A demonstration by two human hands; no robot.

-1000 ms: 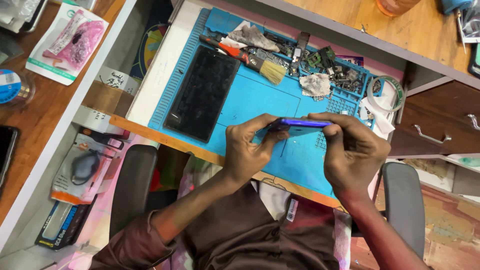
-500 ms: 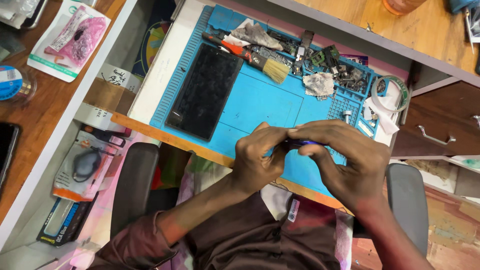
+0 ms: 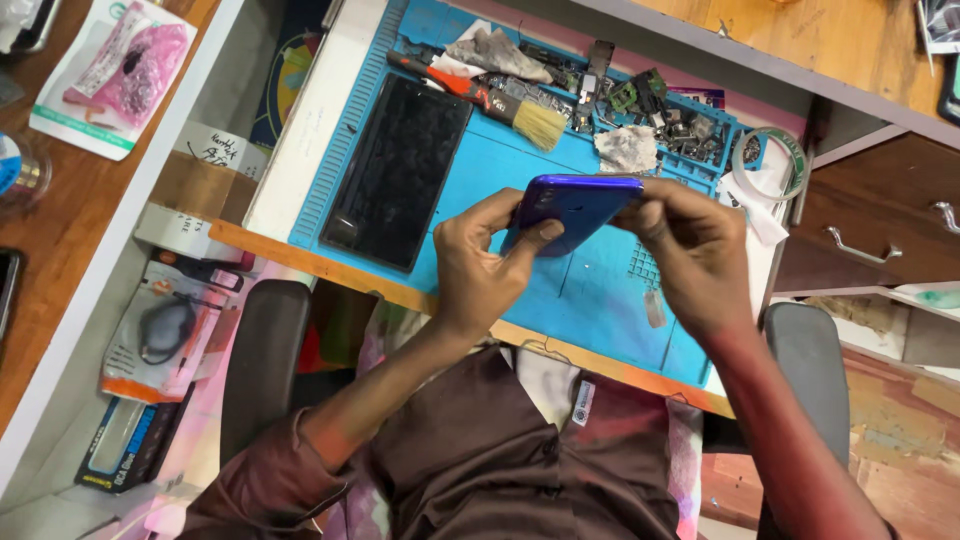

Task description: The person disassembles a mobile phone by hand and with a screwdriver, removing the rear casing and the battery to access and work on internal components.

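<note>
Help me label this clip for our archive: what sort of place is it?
Probably a phone repair bench. Both hands, left hand and right hand, hold a purple phone over a blue work mat; a dark screen panel, a brush and small loose parts lie there.

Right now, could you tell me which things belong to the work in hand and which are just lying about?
In hand:
purple phone shell
left hand
right hand

Lying about:
black screen panel
brush
tape roll
crumpled cloth
blue mat
</note>
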